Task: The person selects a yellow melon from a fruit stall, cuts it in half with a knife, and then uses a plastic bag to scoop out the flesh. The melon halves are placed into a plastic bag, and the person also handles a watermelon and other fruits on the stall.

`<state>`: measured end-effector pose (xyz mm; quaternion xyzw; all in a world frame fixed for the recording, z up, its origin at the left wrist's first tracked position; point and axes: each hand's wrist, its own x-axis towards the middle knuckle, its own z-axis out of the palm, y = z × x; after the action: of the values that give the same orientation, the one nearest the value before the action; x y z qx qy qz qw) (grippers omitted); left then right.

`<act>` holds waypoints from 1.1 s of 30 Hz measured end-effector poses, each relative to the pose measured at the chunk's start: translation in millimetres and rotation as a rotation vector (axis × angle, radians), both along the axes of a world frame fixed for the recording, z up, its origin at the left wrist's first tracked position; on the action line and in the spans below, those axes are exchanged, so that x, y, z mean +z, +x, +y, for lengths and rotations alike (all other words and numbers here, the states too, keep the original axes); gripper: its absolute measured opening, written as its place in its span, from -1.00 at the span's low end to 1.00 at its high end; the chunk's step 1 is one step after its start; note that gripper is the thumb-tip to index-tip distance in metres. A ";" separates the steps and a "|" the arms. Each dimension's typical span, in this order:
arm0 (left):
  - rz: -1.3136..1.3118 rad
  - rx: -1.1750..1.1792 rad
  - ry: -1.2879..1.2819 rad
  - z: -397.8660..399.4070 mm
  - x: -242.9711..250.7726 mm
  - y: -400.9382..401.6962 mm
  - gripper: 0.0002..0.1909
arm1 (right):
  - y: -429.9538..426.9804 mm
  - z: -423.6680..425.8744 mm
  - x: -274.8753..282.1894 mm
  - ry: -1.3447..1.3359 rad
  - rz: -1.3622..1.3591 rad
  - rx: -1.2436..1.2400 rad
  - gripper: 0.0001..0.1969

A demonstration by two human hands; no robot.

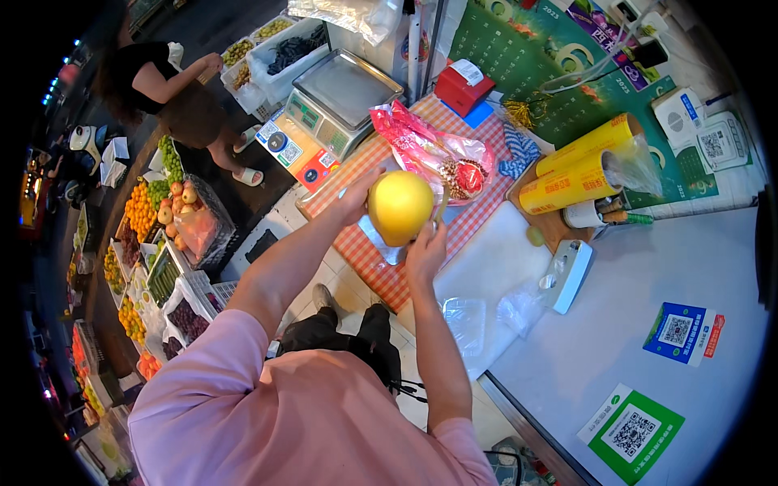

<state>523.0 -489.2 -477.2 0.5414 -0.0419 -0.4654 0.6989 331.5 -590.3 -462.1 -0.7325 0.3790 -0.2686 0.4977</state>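
Note:
A large yellow pomelo-like fruit [401,206] is raised above the checked tablecloth [389,280]. My left hand [360,197] grips it from the left side, with part of the fingers hidden behind it. Close against the fruit's lower right, my right hand [426,248] is closed on a thin narrow tool [444,203], probably a knife, which points away from me. Just beyond the fruit lies a pink and clear plastic bag [413,133]. A red fruit in a knobbly netted wrap [468,178] shows by the bag's right end.
A weighing scale [349,97] stands beyond my left hand. To the right are a white cutting board [492,267], a clear plastic tray [465,325] and yellow rolls of cling film [565,179]. Fruit crates [209,225] line the left, where another person [176,91] stands.

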 end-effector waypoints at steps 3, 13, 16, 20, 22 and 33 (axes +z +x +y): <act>0.006 0.098 0.090 6.7 23.4 -26.8 -0.09 | 31.3 -14.9 5.6 0.280 0.062 0.013 -0.65; -0.437 0.221 0.317 24.0 40.6 -55.1 -0.03 | 7.2 18.3 89.8 -0.477 0.484 0.511 -0.73; -0.547 0.226 0.431 22.1 29.8 -53.5 -0.02 | 19.6 20.6 101.1 -0.456 0.567 0.543 -0.77; -0.613 0.301 0.543 15.5 2.8 -49.0 -0.01 | 28.0 24.7 89.0 -0.490 0.605 0.527 -0.79; -0.527 0.347 0.525 14.5 -6.7 -41.8 -0.04 | 16.9 36.4 70.1 -0.473 0.609 0.512 -0.80; 0.020 0.270 0.072 13.3 -18.4 13.0 -0.18 | -87.7 11.1 50.3 -0.309 0.438 0.264 -0.76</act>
<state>536.1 -475.9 -495.7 0.5621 0.0551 -0.3737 0.7358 243.8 -579.2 -411.8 -0.8831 0.3333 -0.0916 0.3173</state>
